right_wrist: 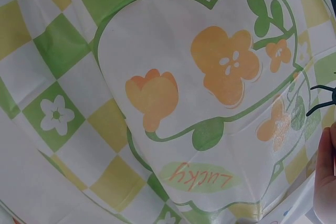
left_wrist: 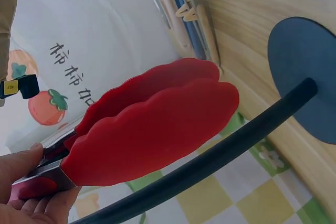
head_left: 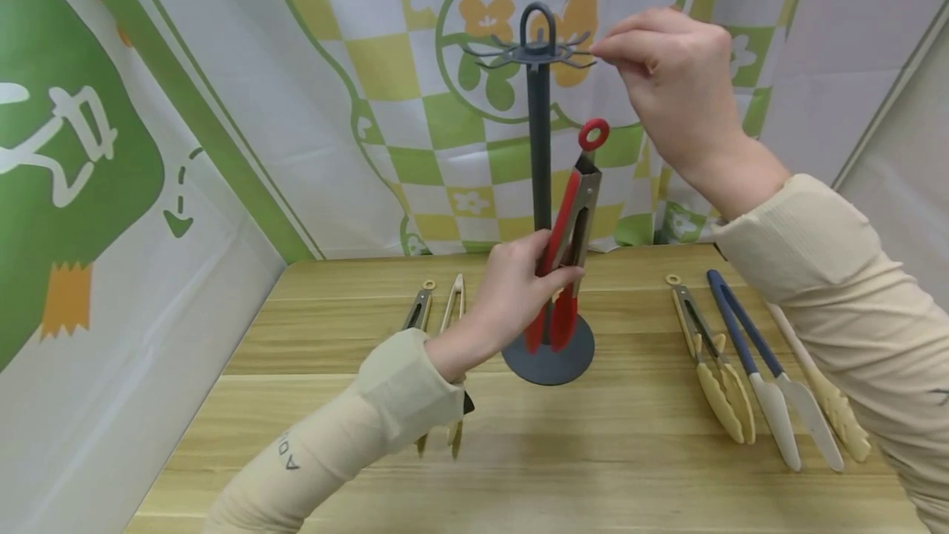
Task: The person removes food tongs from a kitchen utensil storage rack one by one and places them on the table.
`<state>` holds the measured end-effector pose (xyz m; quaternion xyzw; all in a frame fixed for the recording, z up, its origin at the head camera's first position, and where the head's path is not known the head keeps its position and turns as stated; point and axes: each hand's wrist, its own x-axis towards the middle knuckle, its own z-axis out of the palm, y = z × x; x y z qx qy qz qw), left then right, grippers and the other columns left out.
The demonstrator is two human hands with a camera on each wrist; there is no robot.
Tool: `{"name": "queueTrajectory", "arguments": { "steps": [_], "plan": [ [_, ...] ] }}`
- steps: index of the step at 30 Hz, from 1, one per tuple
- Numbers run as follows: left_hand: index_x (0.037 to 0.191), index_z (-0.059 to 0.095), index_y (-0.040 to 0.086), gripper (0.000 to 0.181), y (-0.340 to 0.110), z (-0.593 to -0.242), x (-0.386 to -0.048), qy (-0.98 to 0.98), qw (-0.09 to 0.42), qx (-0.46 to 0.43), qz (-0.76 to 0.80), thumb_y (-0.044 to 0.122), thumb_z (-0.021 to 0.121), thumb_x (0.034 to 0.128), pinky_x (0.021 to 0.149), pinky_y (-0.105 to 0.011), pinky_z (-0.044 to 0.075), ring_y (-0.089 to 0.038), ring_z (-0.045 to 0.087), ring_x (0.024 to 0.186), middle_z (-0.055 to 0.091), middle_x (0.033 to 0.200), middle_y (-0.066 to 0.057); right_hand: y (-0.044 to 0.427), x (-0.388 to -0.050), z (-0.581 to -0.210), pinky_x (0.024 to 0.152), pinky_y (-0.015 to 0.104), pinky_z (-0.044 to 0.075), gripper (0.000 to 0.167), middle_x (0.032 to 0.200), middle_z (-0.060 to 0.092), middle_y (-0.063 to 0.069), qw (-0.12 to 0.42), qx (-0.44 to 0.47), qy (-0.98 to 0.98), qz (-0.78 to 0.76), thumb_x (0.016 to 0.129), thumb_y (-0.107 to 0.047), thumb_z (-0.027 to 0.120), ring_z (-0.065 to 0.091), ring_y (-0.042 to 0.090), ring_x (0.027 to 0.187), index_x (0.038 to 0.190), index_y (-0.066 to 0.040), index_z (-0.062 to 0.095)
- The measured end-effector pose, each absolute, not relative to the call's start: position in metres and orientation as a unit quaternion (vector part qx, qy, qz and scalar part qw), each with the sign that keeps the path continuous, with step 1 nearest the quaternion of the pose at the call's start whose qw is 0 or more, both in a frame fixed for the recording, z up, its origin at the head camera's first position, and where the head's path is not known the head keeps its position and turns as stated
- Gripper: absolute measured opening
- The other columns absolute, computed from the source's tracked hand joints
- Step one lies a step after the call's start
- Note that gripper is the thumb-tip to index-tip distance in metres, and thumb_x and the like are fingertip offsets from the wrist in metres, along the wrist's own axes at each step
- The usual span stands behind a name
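My left hand [head_left: 511, 291] grips red tongs [head_left: 565, 321] with metal arms, heads down, in front of the pole of a dark grey utensil stand [head_left: 539, 130]. A red ring tops the tongs. In the left wrist view, the two scalloped red heads [left_wrist: 157, 135] lie slightly apart beside the pole [left_wrist: 210, 163]. Up at the stand's crown of hooks, my right hand [head_left: 678, 81] pinches the tip of a right-hand hook [head_left: 582, 53] between thumb and finger. Only part of that hand [right_wrist: 326, 174] shows at the right wrist view's edge, near dark hooks [right_wrist: 320, 88].
On the wooden table [head_left: 578, 476], yellow-headed tongs [head_left: 722, 394], blue-handled tongs [head_left: 734, 328] and a cream utensil [head_left: 834, 402] partly behind my right sleeve lie at right. Two more tongs, metal [head_left: 420, 307] and beige [head_left: 454, 303], lie left, partly behind my left arm. A patterned cloth [head_left: 415, 105] hangs behind.
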<state>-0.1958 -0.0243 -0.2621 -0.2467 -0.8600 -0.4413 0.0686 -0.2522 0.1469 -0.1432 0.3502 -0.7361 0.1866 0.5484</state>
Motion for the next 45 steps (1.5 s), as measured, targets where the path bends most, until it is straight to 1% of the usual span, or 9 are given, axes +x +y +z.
{"name": "queueTrajectory", "arguments": {
  "steps": [3, 7, 12, 16, 24, 32, 36, 40, 45],
  "plan": [
    [0.089, 0.059, 0.009, 0.014, -0.028, -0.265, -0.196, -0.863, 0.054, -0.24, -0.441, 0.02, 0.067, 0.0835, 0.048, -0.021, 0.043, -0.011, 0.051, 0.055, 0.059, 0.068, 0.0, 0.147, -0.252, -0.143, 0.072, 0.032, 0.052, 0.016, 0.085, 0.068, 0.015, 0.549, 0.35, -0.737, 0.183, 0.088, -0.003, 0.057, 0.064, 0.026, 0.078, 0.082, 0.005, 0.071],
    [0.084, 0.058, 0.01, 0.014, -0.034, -0.268, -0.195, -0.864, 0.035, -0.23, -0.447, 0.02, 0.067, 0.0835, 0.052, -0.021, 0.046, -0.013, 0.053, 0.059, 0.059, 0.069, 0.001, 0.147, -0.252, -0.143, 0.072, 0.031, 0.052, 0.016, 0.085, 0.068, 0.015, 0.549, 0.349, -0.737, 0.183, 0.087, -0.002, 0.058, 0.064, 0.026, 0.078, 0.082, 0.004, 0.071],
    [0.087, 0.06, 0.011, 0.012, -0.042, -0.27, -0.194, -0.859, 0.019, -0.222, -0.461, 0.019, 0.067, 0.0832, 0.057, -0.023, 0.047, -0.013, 0.056, 0.066, 0.061, 0.074, 0.001, 0.147, -0.253, -0.143, 0.071, 0.031, 0.052, 0.015, 0.084, 0.068, 0.016, 0.55, 0.349, -0.736, 0.187, 0.087, -0.002, 0.059, 0.063, 0.026, 0.077, 0.081, 0.004, 0.071],
    [0.09, 0.061, 0.011, 0.013, -0.048, -0.272, -0.195, -0.865, 0.02, -0.215, -0.453, 0.019, 0.068, 0.0823, 0.058, -0.024, 0.047, -0.012, 0.055, 0.065, 0.062, 0.075, 0.002, 0.147, -0.253, -0.143, 0.071, 0.031, 0.052, 0.015, 0.084, 0.068, 0.016, 0.548, 0.35, -0.737, 0.186, 0.087, -0.002, 0.058, 0.063, 0.026, 0.077, 0.081, 0.005, 0.071],
    [0.086, 0.06, 0.01, 0.012, -0.061, -0.278, -0.196, -0.866, 0.013, -0.195, -0.46, 0.015, 0.069, 0.081, 0.052, -0.024, 0.036, -0.014, 0.041, 0.057, 0.054, 0.064, -0.001, 0.146, -0.253, -0.143, 0.071, 0.032, 0.052, 0.015, 0.084, 0.068, 0.016, 0.55, 0.35, -0.735, 0.186, 0.087, -0.001, 0.058, 0.064, 0.026, 0.077, 0.081, 0.004, 0.071],
    [0.088, 0.062, 0.007, 0.014, -0.075, -0.284, -0.2, -0.869, 0.001, -0.174, -0.463, 0.014, 0.07, 0.0797, 0.054, -0.025, 0.039, -0.015, 0.044, 0.06, 0.058, 0.068, -0.003, 0.147, -0.253, -0.143, 0.071, 0.031, 0.052, 0.016, 0.084, 0.068, 0.016, 0.549, 0.352, -0.735, 0.187, 0.087, -0.001, 0.057, 0.063, 0.027, 0.077, 0.081, 0.005, 0.071],
    [0.089, 0.062, 0.007, 0.014, -0.082, -0.285, -0.201, -0.873, -0.008, -0.162, -0.459, 0.016, 0.07, 0.0803, 0.053, -0.025, 0.036, -0.016, 0.042, 0.06, 0.056, 0.068, -0.003, 0.147, -0.253, -0.144, 0.071, 0.031, 0.052, 0.016, 0.084, 0.068, 0.016, 0.55, 0.353, -0.733, 0.189, 0.087, -0.001, 0.058, 0.063, 0.027, 0.077, 0.081, 0.005, 0.071],
    [0.091, 0.062, 0.005, 0.017, -0.089, -0.285, -0.203, -0.877, -0.009, -0.152, -0.456, 0.015, 0.07, 0.0796, 0.054, -0.025, 0.037, -0.016, 0.042, 0.061, 0.054, 0.067, -0.003, 0.147, -0.253, -0.144, 0.072, 0.031, 0.052, 0.016, 0.084, 0.068, 0.016, 0.55, 0.352, -0.734, 0.19, 0.088, -0.002, 0.057, 0.063, 0.027, 0.077, 0.081, 0.005, 0.071],
    [0.091, 0.061, 0.001, 0.018, -0.097, -0.283, -0.206, -0.877, -0.006, -0.141, -0.459, 0.012, 0.07, 0.0799, 0.055, -0.025, 0.039, -0.016, 0.044, 0.061, 0.058, 0.07, -0.005, 0.146, -0.253, -0.144, 0.073, 0.031, 0.052, 0.017, 0.084, 0.068, 0.015, 0.55, 0.349, -0.731, 0.204, 0.088, -0.003, 0.057, 0.063, 0.027, 0.077, 0.081, 0.004, 0.071]
  ]
}}
